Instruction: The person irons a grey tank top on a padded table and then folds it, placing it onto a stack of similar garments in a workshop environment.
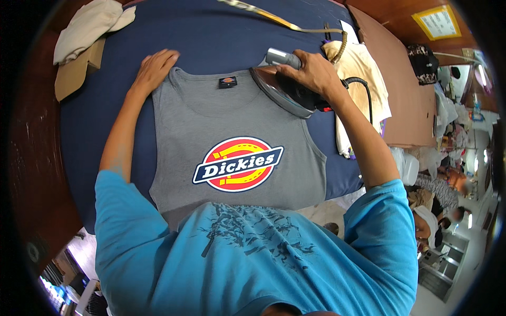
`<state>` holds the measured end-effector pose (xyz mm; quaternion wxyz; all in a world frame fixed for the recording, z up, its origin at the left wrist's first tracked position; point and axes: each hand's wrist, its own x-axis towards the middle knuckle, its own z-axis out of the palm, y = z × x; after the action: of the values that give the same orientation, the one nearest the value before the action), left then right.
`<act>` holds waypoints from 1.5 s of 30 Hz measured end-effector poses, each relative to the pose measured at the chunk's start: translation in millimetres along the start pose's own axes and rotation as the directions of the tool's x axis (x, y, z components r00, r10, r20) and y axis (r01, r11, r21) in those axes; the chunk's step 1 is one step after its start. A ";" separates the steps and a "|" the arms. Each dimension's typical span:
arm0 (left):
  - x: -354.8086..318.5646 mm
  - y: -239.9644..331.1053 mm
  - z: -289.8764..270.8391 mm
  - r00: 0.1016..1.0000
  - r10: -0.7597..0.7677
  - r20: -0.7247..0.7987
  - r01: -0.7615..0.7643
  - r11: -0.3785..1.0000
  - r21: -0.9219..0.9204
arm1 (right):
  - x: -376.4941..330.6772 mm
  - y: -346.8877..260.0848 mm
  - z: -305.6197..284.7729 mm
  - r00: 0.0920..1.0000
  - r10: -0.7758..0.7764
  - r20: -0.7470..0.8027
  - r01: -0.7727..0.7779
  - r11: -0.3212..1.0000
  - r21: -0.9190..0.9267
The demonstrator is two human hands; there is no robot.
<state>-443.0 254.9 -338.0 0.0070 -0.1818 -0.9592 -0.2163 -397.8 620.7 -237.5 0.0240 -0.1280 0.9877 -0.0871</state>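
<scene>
A grey sleeveless top (179,131) lies spread flat on the dark blue padded ironing surface (184,31), its neck end away from me. It carries a red, yellow and blue logo print (240,164) on the chest and a small dark neck label (227,82). My right hand (316,72) is wrapped round the grey handle of a steam iron (292,97), which rests over the shoulder and armhole on the right. At the opposite shoulder, my left hand (156,68) lies with fingers stretched out, touching the fabric's edge.
A hose (340,52) and black cord (363,84) run from the iron. Cream folded garments (363,79) lie beside it on the right. Cream cloth (87,26) and cardboard (76,76) sit far left. Past a brown surface (406,110), other people (437,216) are at far right.
</scene>
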 end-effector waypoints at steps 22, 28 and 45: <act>-34.0 -27.2 19.7 0.953 -0.107 -0.285 0.114 0.993 0.010 | 13.9 -45.7 9.4 0.996 -0.027 0.082 0.027 1.000 0.003; -30.7 -29.2 18.6 0.958 -0.128 -0.258 0.134 0.991 0.004 | 10.1 -29.7 3.9 0.992 0.084 0.090 -0.093 0.991 0.096; -29.9 -27.2 23.2 0.956 -0.118 -0.267 0.125 0.992 0.011 | 17.5 12.7 11.4 0.941 0.330 -0.071 -0.315 0.934 0.168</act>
<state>-423.1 231.4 -373.0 0.1250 -0.0916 -0.9618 -0.2256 -417.1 626.3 -251.4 -0.0009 0.0425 0.9855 -0.1642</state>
